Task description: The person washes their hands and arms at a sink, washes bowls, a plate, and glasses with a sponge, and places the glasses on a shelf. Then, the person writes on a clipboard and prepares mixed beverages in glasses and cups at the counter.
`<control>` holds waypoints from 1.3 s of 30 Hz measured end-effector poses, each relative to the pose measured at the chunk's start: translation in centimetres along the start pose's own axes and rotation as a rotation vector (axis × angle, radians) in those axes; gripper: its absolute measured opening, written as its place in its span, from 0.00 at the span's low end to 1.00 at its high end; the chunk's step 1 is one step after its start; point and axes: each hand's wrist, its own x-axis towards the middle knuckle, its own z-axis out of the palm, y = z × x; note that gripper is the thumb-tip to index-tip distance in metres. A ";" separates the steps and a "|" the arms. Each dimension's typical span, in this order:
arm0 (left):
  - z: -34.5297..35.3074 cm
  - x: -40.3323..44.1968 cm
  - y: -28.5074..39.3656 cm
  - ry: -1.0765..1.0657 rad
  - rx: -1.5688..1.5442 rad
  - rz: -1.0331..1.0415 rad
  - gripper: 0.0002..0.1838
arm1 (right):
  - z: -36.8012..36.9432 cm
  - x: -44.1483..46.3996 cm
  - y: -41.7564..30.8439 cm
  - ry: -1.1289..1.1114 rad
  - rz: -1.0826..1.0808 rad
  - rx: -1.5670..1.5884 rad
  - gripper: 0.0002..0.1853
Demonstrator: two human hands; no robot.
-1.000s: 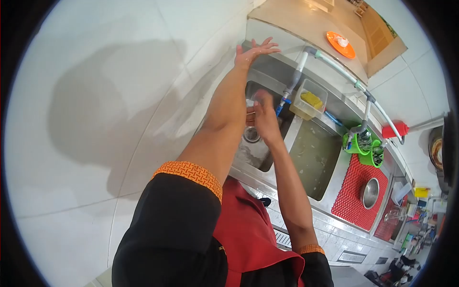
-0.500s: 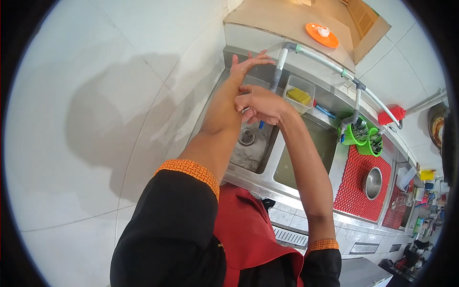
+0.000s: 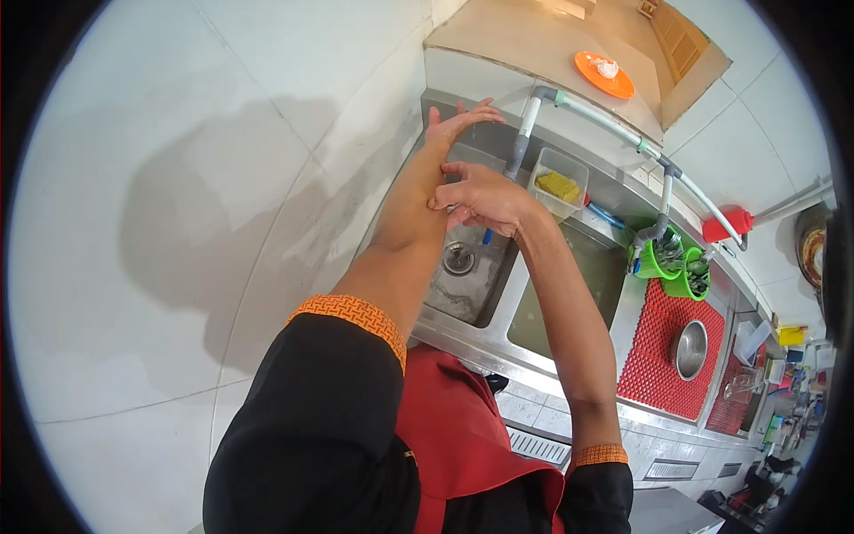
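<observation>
Blk top (image 3: 382, 498), short slvs — L sleeve (image 3: 307, 409) wide, R sleeve (image 3: 600, 500) partly cut off by frame edge. Org. patterned trim on both: L cuff (image 3: 353, 322) w/ dark interlocking lines, R cuff (image 3: 599, 455) similar. Plain red apron (image 3: 458, 427) over front, w/ red strap (image 3: 432, 514) — L hand (image 3: 452, 130) & R hand (image 3: 494, 198) bare.

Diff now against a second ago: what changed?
The right hand has turned from upward to leftward in the view; its fingers now lie across the left forearm's edge. Firm hold or light touch: can't tell. Unchanged: left hand open and outstretched; yellow sponge in its tub, metal bowl on red mat.
</observation>
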 end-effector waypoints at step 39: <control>-5.3 -11.9 -27.5 1.626 -1.355 -0.718 0.08 | -3.5 -8.9 -1.6 -0.319 -0.018 -0.201 0.40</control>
